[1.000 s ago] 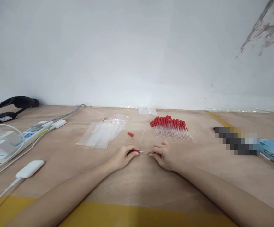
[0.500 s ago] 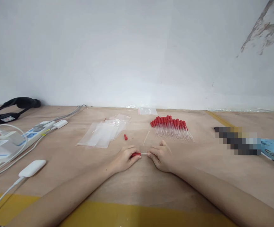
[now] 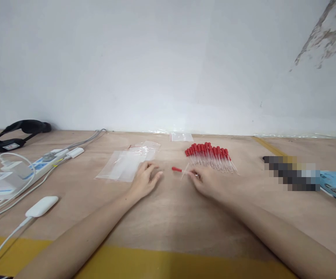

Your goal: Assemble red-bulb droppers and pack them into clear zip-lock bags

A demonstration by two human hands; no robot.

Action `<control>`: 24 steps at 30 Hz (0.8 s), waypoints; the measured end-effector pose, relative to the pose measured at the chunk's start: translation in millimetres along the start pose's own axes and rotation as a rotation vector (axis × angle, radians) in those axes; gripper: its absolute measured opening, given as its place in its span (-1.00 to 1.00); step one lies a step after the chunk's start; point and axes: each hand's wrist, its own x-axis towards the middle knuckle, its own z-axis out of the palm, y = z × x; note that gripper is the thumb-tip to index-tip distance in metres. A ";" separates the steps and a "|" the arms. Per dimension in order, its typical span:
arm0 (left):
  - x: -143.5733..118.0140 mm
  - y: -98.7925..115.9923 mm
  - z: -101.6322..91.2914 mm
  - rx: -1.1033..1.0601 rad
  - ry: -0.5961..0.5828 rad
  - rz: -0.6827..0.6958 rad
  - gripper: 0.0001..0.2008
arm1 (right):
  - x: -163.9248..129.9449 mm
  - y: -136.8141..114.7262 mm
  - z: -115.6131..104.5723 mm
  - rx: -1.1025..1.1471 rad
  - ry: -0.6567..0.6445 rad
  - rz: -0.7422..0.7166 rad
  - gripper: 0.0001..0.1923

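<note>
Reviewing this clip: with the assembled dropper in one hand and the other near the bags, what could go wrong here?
The right hand pinches the dropper only by its thin clear tube; it might snap or slip. Its elbow-side sweep could scatter the dropper pile. The left hand, open by the plastic bags, could slide the slick stack.

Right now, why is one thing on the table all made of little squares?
In the head view, a pixelated patch hides something on the table; the wall looks evenly lit, and the red-capped droppers stay sharp, no glare.
</note>
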 end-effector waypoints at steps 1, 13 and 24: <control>1.1 -7.7 0.0 0.050 0.013 -0.039 -0.81 | 6.2 2.9 -2.3 -0.023 0.052 0.067 -0.74; 6.0 -31.2 8.0 0.017 -0.113 -0.056 -0.78 | 63.0 9.2 38.0 -0.461 0.098 0.188 -0.71; 6.1 -31.2 8.5 -0.049 -0.105 -0.141 -0.85 | 47.7 -2.5 40.9 -0.402 -0.093 0.197 -0.69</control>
